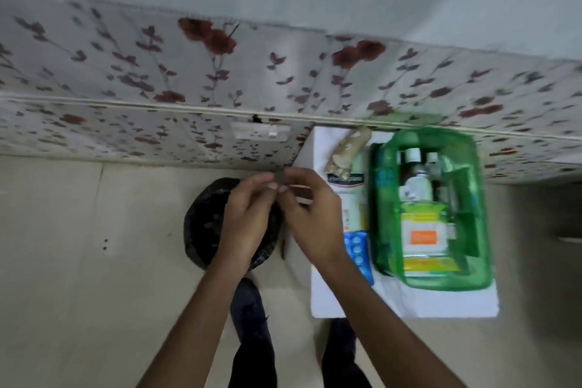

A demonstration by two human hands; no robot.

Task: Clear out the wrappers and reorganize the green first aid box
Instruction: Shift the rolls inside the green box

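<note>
The green translucent first aid box [472,198] lies open on a white table [409,302] at the right, holding bottles and a yellow-and-orange carton [423,238]. My left hand [248,214] and my right hand [310,217] meet fingertip to fingertip above a bin lined with a black bag [204,224] on the floor. Both pinch a small brownish wrapper [282,181], too blurred to make out. A white plaster box [351,198], a blue blister pack [357,249] and a beige roll [349,151] lie on the table left of the green box.
A mattress with a red floral cover [189,88] runs across the back, its edge above the table. The beige tiled floor [78,277] spreads to the left. My dark trouser legs and feet [252,324] stand below the bin and table edge.
</note>
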